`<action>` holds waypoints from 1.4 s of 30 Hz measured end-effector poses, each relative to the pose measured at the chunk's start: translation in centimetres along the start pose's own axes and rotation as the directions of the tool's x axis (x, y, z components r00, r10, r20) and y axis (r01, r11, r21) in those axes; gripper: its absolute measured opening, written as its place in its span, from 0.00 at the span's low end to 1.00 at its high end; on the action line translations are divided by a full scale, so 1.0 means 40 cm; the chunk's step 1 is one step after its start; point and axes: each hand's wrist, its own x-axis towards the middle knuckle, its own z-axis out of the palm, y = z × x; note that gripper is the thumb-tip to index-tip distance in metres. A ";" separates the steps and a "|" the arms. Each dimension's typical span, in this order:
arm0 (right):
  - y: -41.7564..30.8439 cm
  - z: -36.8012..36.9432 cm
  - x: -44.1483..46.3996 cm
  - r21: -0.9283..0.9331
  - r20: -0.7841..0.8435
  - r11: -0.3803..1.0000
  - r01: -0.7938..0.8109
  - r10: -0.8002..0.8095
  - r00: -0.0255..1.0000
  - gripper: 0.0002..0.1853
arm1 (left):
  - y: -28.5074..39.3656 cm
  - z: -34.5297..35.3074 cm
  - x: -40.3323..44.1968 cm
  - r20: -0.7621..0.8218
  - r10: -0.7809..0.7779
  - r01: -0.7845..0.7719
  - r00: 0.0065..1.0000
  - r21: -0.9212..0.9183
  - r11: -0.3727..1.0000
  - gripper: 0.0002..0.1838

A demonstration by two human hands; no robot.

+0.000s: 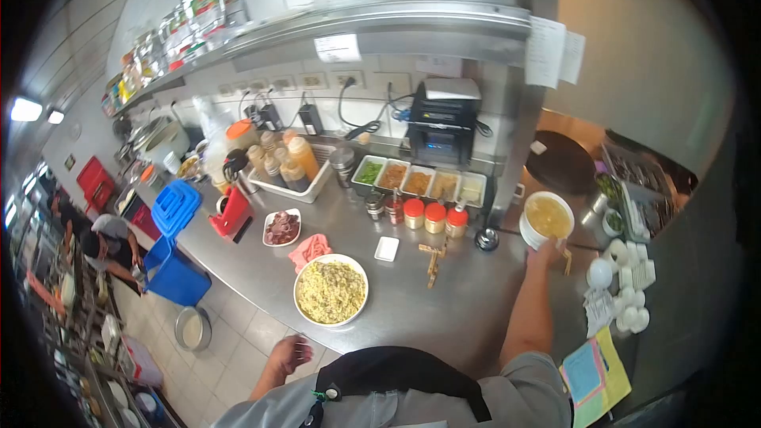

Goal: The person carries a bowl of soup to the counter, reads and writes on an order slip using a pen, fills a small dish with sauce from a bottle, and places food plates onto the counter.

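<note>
At the right, my right hand [543,254] grips the near rim of a white bowl [524,231] of yellowish soup [548,216], by the pass-through opening. My fingers are partly hidden by the bowl. My left hand [292,354] is off the counter's front edge, fingers loosely curled and apart, with nothing visible in it. Nearest to it on the counter is a large white bowl [298,307] heaped with a yellow, chopped-looking food [331,289]. Behind that lie a pink cloth [310,249] and a small dish of dark reddish meat pieces [282,228].
Red-lidded jars [434,217], a tray of toppings [418,182] and a ladle [487,238] stand along the counter [388,301]. Squeeze bottles [302,156] fill a white basket. A blue bin [176,273] and a metal pot [193,329] are on the floor. Another person [111,246] bends at far left.
</note>
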 end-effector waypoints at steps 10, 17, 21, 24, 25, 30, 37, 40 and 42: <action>-0.011 0.092 0.139 -0.032 -0.088 0.999 0.027 -0.029 0.996 0.43 | 0.156 -0.082 0.147 -0.396 0.108 -0.246 0.912 -0.316 0.916 0.34; -0.044 0.058 0.189 -0.005 0.118 0.996 -0.094 0.094 0.989 0.44 | 0.246 -0.139 0.364 -0.629 0.158 -0.468 0.761 -0.365 0.805 0.39; 0.004 -0.025 0.096 -0.417 0.065 0.907 0.050 -0.026 0.998 0.40 | 0.306 -0.079 0.355 -0.862 0.008 -0.376 0.507 -0.212 0.902 0.40; 0.219 -0.214 0.094 -0.682 0.552 0.170 0.711 -0.518 0.654 0.30 | 0.328 -0.023 0.279 -0.908 0.034 -0.262 0.417 -0.085 0.961 0.38; 0.199 -0.239 -0.016 -0.710 0.633 0.051 0.703 -0.392 0.668 0.27 | 0.345 0.013 0.232 -0.916 0.030 -0.212 0.400 -0.060 0.975 0.38; 0.216 -0.281 -0.359 -0.640 0.723 0.136 0.756 -0.228 0.653 0.17 | 0.373 0.027 0.197 -0.922 0.016 -0.111 0.386 -0.030 0.993 0.39; -0.009 0.287 -0.719 -0.300 0.846 0.854 0.425 0.033 0.532 0.21 | 0.372 0.025 0.213 -0.927 -0.005 -0.077 0.376 -0.037 0.996 0.40; -0.118 0.582 -0.921 -0.064 0.963 0.883 0.466 -0.068 0.261 0.39 | 0.381 0.034 0.196 -0.924 -0.007 -0.070 0.383 -0.037 0.997 0.40; -0.121 0.754 -0.981 0.005 0.955 0.882 0.472 -0.145 0.260 0.41 | 0.380 0.034 0.189 -0.920 -0.007 -0.067 0.391 -0.036 0.997 0.40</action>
